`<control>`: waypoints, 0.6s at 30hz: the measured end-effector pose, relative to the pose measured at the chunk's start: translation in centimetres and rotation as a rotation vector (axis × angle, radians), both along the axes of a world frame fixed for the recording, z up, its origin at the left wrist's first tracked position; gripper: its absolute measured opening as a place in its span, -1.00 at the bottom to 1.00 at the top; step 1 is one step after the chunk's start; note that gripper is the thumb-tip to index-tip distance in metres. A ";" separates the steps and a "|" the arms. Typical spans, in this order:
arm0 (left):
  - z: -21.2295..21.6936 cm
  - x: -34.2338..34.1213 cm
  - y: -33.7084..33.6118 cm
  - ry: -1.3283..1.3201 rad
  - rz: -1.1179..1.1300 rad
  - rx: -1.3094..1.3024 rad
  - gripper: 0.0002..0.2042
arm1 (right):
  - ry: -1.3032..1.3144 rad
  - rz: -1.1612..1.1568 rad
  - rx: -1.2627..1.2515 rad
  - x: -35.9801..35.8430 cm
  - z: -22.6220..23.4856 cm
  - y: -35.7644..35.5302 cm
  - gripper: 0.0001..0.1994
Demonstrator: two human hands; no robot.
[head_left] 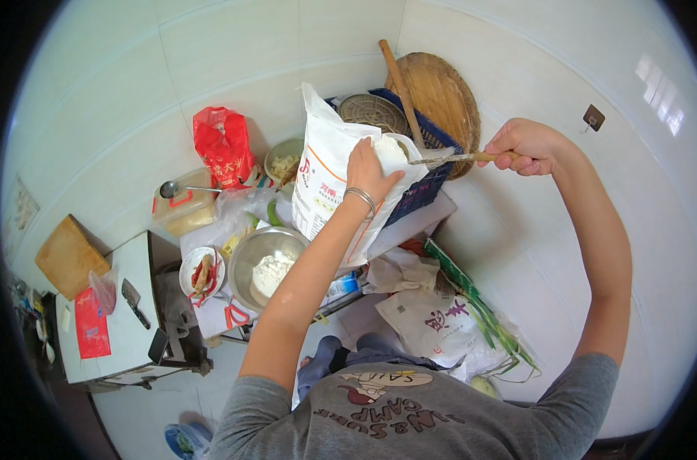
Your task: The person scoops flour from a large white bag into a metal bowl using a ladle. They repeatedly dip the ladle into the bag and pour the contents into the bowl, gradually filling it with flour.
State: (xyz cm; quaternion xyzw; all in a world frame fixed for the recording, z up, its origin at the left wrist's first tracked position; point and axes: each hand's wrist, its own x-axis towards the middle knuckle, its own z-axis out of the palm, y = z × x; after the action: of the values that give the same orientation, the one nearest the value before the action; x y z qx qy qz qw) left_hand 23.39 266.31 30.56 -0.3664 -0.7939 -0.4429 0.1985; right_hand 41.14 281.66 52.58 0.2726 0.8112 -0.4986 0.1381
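From the head view, the left hand (369, 170) grips the top edge of a big white bag (329, 188) and holds its mouth open. The right hand (523, 146) is closed around the wooden handle of a scoop (440, 159), and the scoop's metal end pokes into the bag's mouth. The bag stands tilted on the worktop (410, 226), just above a shiny metal bowl (265, 264) that already has a heap of white flour in it. I think the flour could spill on the way to the bowl, because the scoop has to go over the bag's edge and down. The bag could also tip if the left hand lets go, since it leans. The bag looks soft and crumpled, white with red and orange print, and its top is folded open.
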 end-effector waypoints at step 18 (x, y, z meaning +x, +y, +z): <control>0.9 0.4 0.5 -0.074 -0.082 -0.019 -0.15 | 0.006 -0.117 -0.010 1.5 0.3 1.3 -0.81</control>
State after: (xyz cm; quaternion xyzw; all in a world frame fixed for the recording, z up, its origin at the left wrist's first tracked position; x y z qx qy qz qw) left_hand 23.83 266.79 31.49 -0.3838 -0.7893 -0.4561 0.1472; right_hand 42.65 282.94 52.85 0.3171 0.7920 -0.5105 0.1076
